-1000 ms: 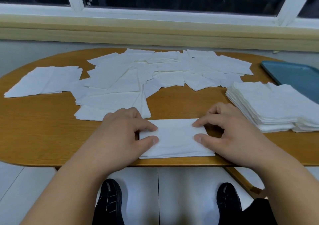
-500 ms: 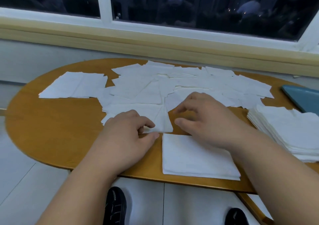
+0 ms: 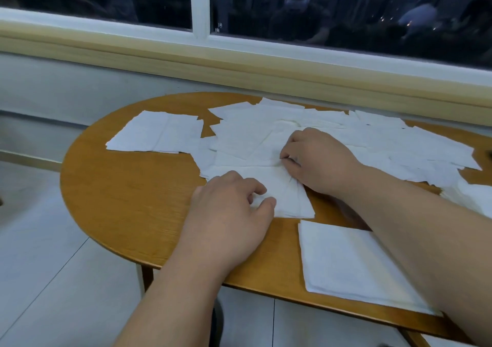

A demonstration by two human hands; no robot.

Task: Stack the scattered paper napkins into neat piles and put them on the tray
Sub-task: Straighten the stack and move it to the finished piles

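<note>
The left hand [image 3: 231,213] lay knuckles-up on the table [image 3: 119,200], fingers curled, its thumb and forefinger pinching the near corner of a napkin [image 3: 287,195]. The right hand [image 3: 314,160] sat just beyond, across the same napkin. Its fingers were bent tightly down into the paper, and creases fanned out from under the heel of the hand. The fingertips were tucked out of sight, so whether it gripped only that napkin or the sheet beneath as well could not be told.

Behind and around the right hand the scattered napkins [image 3: 372,139] overlapped so thickly that single sheets were hard to separate. A couple more [image 3: 157,133] lay side by side and flat at the left, only just touching that spread.

Near the front edge a squared pile [image 3: 340,261] rested flat — its right side covered by the right forearm. At the far right a thicker stack [image 3: 474,197] was cut off by the frame, and only its white edge showed.

The oval wooden table stood below a window [image 3: 319,5] with dark glass. Pale floor tiles [image 3: 53,266] showed underneath, with a dark shoe [image 3: 217,320] — dim and partly hidden by the left arm.
</note>
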